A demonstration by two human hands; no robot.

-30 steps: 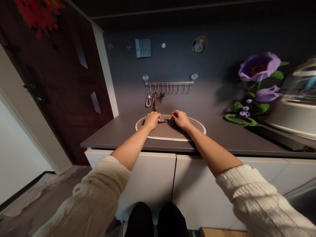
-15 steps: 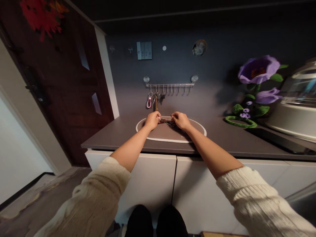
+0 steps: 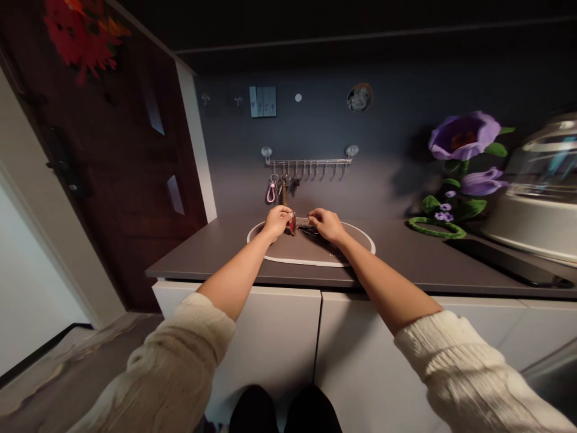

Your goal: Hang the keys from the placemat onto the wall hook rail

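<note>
My left hand [image 3: 276, 222] is over the left half of an oval brown mat [image 3: 297, 249] with a white rim. Its thumb and fingers pinch a small red and brown key fob [image 3: 293, 224], which hangs down toward the mat. Over the mat's right half is my right hand [image 3: 328, 225], fingers curled and tips together; whatever may be between them is too small to name. Under its fingertips lies a dark bunch of keys [image 3: 308, 230], partly hidden by the hand.
A clear hook rail [image 3: 311, 161] on the wall carries several keys and a pink carabiner [image 3: 271, 193] at its left end. Purple artificial flowers [image 3: 464, 141] and a cream appliance [image 3: 536, 210] stand on the counter's right side. A dark red door [image 3: 108, 162] is at left.
The red and brown fob, earlier stretched between both hands, now hangs from my left hand. My right fingertips have come away from it, above the keys. The view has tilted slightly.
</note>
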